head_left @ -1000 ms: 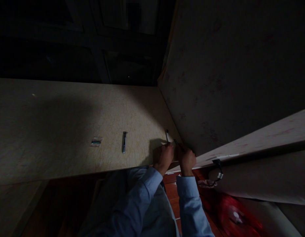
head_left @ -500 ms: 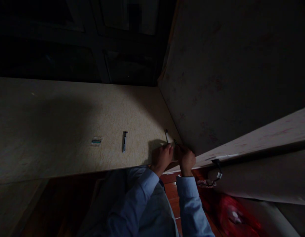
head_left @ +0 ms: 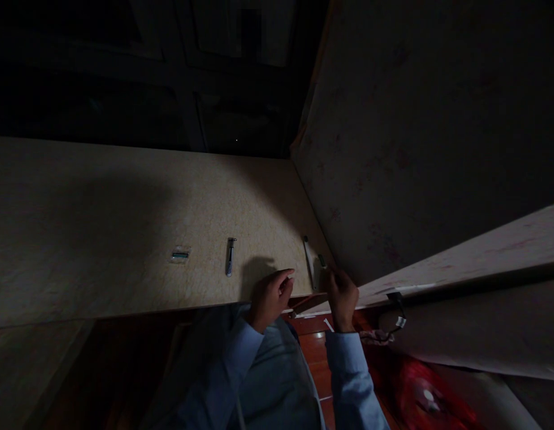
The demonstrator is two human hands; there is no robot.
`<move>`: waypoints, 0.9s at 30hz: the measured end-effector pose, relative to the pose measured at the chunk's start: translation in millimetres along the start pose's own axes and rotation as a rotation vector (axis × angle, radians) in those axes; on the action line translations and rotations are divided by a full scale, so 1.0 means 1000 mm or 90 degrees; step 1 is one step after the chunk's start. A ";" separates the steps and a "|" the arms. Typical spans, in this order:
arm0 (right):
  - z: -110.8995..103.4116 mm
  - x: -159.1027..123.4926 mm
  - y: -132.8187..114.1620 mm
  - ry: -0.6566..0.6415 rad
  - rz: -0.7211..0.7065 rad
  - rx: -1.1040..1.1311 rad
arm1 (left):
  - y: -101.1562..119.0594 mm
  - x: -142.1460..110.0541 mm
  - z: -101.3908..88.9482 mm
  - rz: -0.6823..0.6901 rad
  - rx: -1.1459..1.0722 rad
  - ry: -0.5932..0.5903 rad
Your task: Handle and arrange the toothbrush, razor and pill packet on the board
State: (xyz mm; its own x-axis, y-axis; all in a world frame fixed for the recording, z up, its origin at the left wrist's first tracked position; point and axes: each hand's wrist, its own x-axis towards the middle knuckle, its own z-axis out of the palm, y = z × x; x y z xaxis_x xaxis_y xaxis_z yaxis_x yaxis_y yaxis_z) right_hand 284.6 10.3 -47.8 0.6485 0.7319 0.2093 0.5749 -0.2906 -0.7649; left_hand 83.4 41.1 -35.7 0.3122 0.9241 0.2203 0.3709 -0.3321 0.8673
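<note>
Left hand point(head_left: 268, 300) hovers bent-fingered by the worktop point(head_left: 124, 280) edge. Already laid out, left to right: clear packet point(head_left: 180, 255), razor-like tool point(head_left: 230, 258), slim stick point(head_left: 309, 263), small green item point(head_left: 322, 260) near the right hand point(head_left: 343, 298). Whether either hand pinches anything, I cannot tell.

blue sleeves point(head_left: 348, 358); seemingly pink-flowered wall point(head_left: 375, 179); red bag point(head_left: 427, 388).

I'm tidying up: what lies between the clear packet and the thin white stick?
The head view shows a slim tool between the packet and stick, and the left hand nearer the stick.
</note>
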 end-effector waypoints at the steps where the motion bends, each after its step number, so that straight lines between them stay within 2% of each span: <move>1: -0.001 -0.005 -0.001 0.006 -0.009 0.052 | -0.003 -0.003 -0.012 -0.007 0.001 0.026; 4: 0.001 -0.023 -0.016 0.023 -0.032 0.155 | -0.013 -0.008 -0.055 -0.036 0.033 0.142; 6: 0.007 -0.037 -0.035 -0.008 -0.048 0.214 | -0.024 -0.009 -0.086 -0.063 0.053 0.222; 9: 0.021 -0.057 -0.067 -0.143 -0.065 0.270 | -0.046 -0.013 -0.131 -0.107 0.140 0.354; 12: 0.040 -0.072 -0.092 -0.270 -0.110 0.293 | -0.071 -0.022 -0.162 -0.130 0.283 0.460; 15: 0.059 -0.081 -0.108 -0.348 -0.142 0.296 | -0.089 -0.029 -0.173 -0.175 0.354 0.470; 21: 0.095 -0.085 -0.125 -0.406 -0.181 0.272 | -0.100 -0.029 -0.169 -0.230 0.388 0.444; 27: 0.120 -0.088 -0.129 -0.328 -0.181 0.085 | -0.100 -0.026 -0.170 -0.218 0.386 0.447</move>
State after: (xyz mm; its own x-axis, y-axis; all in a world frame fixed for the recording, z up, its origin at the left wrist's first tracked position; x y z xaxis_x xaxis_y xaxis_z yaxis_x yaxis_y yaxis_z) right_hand 93.6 56.9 -40.7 0.1341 0.9836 0.1203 0.6008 0.0158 -0.7992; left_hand -110.6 82.8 -51.9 -0.4129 0.8255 0.3848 0.7903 0.1147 0.6019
